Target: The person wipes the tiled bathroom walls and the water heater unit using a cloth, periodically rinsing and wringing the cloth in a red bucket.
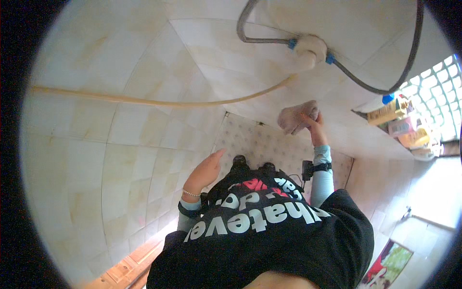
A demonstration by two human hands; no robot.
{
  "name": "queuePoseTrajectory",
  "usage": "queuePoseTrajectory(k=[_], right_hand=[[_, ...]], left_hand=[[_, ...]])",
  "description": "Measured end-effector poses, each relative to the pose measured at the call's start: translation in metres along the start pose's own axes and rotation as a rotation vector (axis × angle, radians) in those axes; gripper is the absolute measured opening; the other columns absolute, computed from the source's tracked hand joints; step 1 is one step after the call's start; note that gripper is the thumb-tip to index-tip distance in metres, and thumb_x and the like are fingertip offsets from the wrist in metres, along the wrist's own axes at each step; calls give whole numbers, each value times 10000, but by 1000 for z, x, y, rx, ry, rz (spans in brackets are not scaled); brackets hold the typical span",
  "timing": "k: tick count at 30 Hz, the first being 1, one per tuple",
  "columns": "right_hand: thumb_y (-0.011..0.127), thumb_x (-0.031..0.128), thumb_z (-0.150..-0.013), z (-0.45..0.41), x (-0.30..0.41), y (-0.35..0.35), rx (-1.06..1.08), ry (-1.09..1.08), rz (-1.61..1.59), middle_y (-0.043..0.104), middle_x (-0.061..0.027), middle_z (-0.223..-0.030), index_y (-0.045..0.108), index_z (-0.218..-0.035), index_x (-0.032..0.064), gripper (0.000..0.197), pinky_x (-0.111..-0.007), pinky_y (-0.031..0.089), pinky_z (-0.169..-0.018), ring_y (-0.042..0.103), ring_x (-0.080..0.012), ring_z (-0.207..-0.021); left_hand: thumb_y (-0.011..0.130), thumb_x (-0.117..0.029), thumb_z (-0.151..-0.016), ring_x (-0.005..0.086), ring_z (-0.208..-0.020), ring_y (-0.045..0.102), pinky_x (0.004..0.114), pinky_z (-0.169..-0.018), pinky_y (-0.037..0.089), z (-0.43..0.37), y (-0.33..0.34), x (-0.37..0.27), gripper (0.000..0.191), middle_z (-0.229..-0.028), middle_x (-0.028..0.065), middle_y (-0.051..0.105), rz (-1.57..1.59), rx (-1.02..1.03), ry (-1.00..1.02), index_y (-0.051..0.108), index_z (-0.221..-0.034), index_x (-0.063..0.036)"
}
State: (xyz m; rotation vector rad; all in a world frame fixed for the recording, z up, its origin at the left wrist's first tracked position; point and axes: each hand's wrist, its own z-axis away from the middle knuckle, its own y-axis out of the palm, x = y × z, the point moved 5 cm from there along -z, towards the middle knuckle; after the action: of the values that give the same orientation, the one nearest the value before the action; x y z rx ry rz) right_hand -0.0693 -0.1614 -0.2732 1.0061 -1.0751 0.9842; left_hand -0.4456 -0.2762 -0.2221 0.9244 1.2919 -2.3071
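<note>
A crumpled greyish-pink cloth (296, 116) is held in my right hand (317, 127), close to the light wall below a white wall-mounted water fitting (309, 50). Grey hoses (364, 81) with blue connectors run from both sides of that fitting. My left hand (206, 171) hangs in front of my body at the left, with a beaded bracelet on the wrist; nothing shows in it, and its fingers are stretched out. From the fitting's area a yellowish pipe or hose (173, 104) curves along the tiled wall to the left.
Several bottles (388, 113) stand on a corner shelf at the right, beside a bright latticed window (440, 90). Tiled walls (130, 162) close in the left side. A patterned floor (249, 135) lies below, with my dark shoes on it. A wooden door (126, 267) shows at lower left.
</note>
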Motion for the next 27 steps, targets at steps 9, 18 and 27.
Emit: queuePoseTrajectory(k=[9,18,27], right_hand=[[458,262,-914,123,68,12,85,82,-733,589,-105,-1092,481,-1174,10,363,-347,461,-852,577,-213,-976],[403,255,-942,228,53,19,-149,45,-1069,597,-123,-1098,506,-1166,-9,361,-336,465,-856,585,-219,-965],[443,339,-932,325,-6,-13,-587,349,-238,542,-107,-1193,422,-1272,40,453,-330,433,-900,546,-185,-1049]], left_hand=[[525,-227,-890,312,-1215,421,374,-1004,347,-58,-6,-119,615,-1355,191,379,149,213,445,217,-1395,-58],[638,-137,-810,200,-1143,455,339,-975,364,-67,74,-164,651,-1243,119,465,850,948,190,289,-1345,-12],[618,-140,-812,194,-1090,485,324,-921,407,-60,103,-165,577,-1192,120,487,925,1155,103,335,-1297,-5]])
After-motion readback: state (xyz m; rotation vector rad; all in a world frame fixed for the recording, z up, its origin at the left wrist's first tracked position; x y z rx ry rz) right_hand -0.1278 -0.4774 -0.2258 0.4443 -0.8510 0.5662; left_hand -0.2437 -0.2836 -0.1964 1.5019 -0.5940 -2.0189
